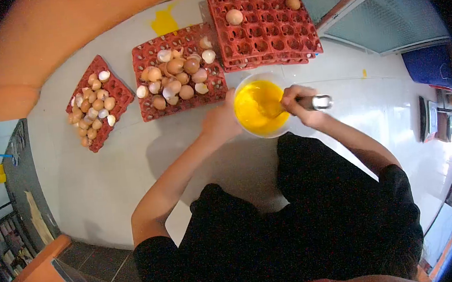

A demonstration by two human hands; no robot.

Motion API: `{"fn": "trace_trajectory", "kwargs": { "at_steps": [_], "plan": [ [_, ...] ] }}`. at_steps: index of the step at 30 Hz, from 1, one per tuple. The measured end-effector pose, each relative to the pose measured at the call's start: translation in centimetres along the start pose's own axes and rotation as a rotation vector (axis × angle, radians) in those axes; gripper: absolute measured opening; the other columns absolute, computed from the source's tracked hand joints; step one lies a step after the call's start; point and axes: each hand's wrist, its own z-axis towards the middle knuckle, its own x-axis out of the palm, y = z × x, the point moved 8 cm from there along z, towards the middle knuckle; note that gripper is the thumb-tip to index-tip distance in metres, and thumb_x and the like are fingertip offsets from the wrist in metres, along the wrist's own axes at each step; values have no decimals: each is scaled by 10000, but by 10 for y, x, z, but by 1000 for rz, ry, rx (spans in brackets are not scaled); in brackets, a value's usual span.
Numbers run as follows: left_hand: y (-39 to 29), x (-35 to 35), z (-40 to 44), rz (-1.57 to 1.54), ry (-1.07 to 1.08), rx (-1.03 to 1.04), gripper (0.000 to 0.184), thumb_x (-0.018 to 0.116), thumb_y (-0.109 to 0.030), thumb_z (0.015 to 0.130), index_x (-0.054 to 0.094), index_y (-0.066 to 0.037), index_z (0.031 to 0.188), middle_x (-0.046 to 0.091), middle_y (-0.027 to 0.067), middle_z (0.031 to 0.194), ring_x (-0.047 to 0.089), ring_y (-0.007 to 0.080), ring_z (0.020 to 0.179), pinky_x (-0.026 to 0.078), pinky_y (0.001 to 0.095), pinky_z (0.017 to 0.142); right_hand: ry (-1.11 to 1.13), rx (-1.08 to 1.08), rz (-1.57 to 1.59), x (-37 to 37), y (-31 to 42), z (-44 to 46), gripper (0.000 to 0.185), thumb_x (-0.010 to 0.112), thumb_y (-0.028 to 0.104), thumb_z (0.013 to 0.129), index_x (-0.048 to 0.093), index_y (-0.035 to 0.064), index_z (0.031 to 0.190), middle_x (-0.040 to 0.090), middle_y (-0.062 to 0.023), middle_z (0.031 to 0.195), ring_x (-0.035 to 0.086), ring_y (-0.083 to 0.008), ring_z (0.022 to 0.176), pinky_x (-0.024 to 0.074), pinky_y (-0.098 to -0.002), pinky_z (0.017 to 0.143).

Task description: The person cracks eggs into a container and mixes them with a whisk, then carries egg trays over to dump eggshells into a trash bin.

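Note:
A white bowl (264, 134) of bright yellow beaten egg (255, 105) rests on the pale tiled floor in front of me. My left hand (221, 119) holds the bowl's left side at the rim. In my right hand (303, 103) is the handle of a whisk (320, 102), closed in my fingers and tilted; its lower end is in the egg. Above and left of the bowl, a red egg tray (150, 112) carries a heap of cracked brown shells (175, 66). Behind the bowl stands a stack of red trays (275, 31) with several whole eggs (234, 16).
Another red tray (120, 92) with piled shells lies farther left. Yellow egg is spilled (164, 20) near the orange wall (91, 18). A frosted glass panel (371, 23) and a blue container (430, 68) stand at the right. Dark tiled steps (100, 265) are at lower left.

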Motion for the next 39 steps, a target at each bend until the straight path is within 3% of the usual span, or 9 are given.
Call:
{"fn": "trace_trajectory", "kwargs": {
  "at_steps": [4, 8, 15, 18, 24, 27, 32, 36, 39],
  "plan": [
    [-2, -2, -1, -3, 11, -26, 576, 570, -156, 679, 253, -94, 1156, 578, 221, 802, 567, 388, 713, 443, 460, 595, -36, 377, 393, -9, -42, 15, 172, 467, 152, 815, 405, 55, 687, 449, -47, 613, 445, -122, 558, 382, -256, 546],
    [-11, -6, 2, -13, 38, -60, 575, 570, -150, 675, 259, -90, 1155, 578, 222, 803, 566, 388, 713, 443, 459, 597, -177, 461, -22, -48, -55, 30, 252, 467, 298, 837, 477, 46, 830, 528, -91, 771, 515, -151, 702, 411, -278, 671],
    [-17, -23, 16, -6, 95, -151, 572, 569, -139, 669, 270, -85, 1153, 579, 223, 806, 566, 387, 711, 442, 456, 602, -154, 461, 317, -80, -70, 50, 851, 46, 704, 739, 459, 50, 1094, 516, -75, 1035, 486, -183, 914, 385, -317, 820],
    [-17, -26, 16, -3, 107, -181, 571, 569, -134, 666, 274, -82, 1153, 579, 223, 807, 566, 387, 711, 442, 455, 604, -195, 463, 508, -121, -92, 67, 697, 197, 619, 810, 439, 49, 1129, 501, -76, 1062, 478, -199, 936, 383, -333, 831],
    [-13, -28, 6, -14, 108, -256, 569, 568, -125, 661, 283, -77, 1152, 579, 224, 809, 566, 387, 710, 442, 452, 609, -340, 58, -1338, -186, -101, 138, 526, 484, 333, 819, 318, 26, 1213, 446, -192, 1152, 418, -371, 1058, 344, -441, 875],
    [-21, -33, 3, -30, 74, -216, 563, 568, -125, 662, 288, -76, 1148, 580, 223, 813, 566, 386, 711, 441, 452, 611, -189, 36, -1334, -198, -119, 159, 541, 484, 336, 812, 291, 53, 1230, 382, -264, 1183, 371, -436, 1074, 335, -460, 881],
    [-16, -26, 8, -14, 35, -139, 535, 569, -144, 678, 296, -76, 1133, 580, 216, 823, 566, 382, 723, 441, 450, 620, 75, 596, -983, -191, -165, 168, 546, 543, 288, 772, 303, 103, 1227, 332, -267, 1212, 376, -442, 1063, 353, -457, 870],
    [7, -4, 10, -114, -19, -71, 535, 575, -169, 690, 287, -74, 1130, 579, 219, 824, 563, 387, 745, 441, 453, 635, -327, 130, -1172, -192, -142, 173, 579, 593, 215, 719, 312, 123, 1218, 357, -242, 1185, 381, -426, 1057, 371, -444, 855],
    [-9, -19, 3, -159, -14, -132, 568, 580, -183, 692, 263, -75, 1152, 578, 225, 816, 562, 390, 753, 442, 457, 637, -89, 64, -1030, -175, -155, 185, 552, 575, 131, 711, 326, 152, 1203, 367, -233, 1155, 390, -413, 1043, 381, -427, 848]
  ]
}}
